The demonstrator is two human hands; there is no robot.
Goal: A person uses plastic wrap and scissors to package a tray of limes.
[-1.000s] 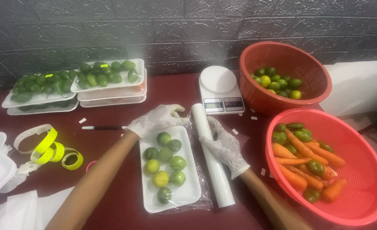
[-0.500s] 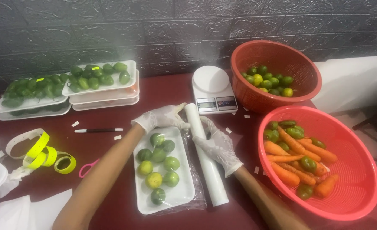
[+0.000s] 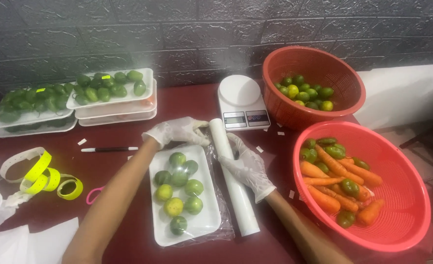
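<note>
A white foam tray point(image 3: 204, 225) holding several green and yellowish limes point(image 3: 179, 188) lies on the dark red table, with clear film over and under it. My gloved left hand point(image 3: 176, 130) rests at the tray's far edge, fingers pinched on the film beside the top of the white cling film roll point(image 3: 233, 178). My gloved right hand point(image 3: 248, 167) lies on the roll's right side, touching it, fingers spread.
A white kitchen scale point(image 3: 241, 102) stands behind the roll. A red basket with limes point(image 3: 314, 80) and a red basket with carrots and green peppers point(image 3: 368, 195) are at right. Stacked wrapped trays point(image 3: 113, 93), a pen point(image 3: 109, 149) and yellow tape strips point(image 3: 45, 176) are at left.
Both hands stay at the tray and roll. My left hand has closed in on the film near the roll's top end. The view has shifted slightly.
</note>
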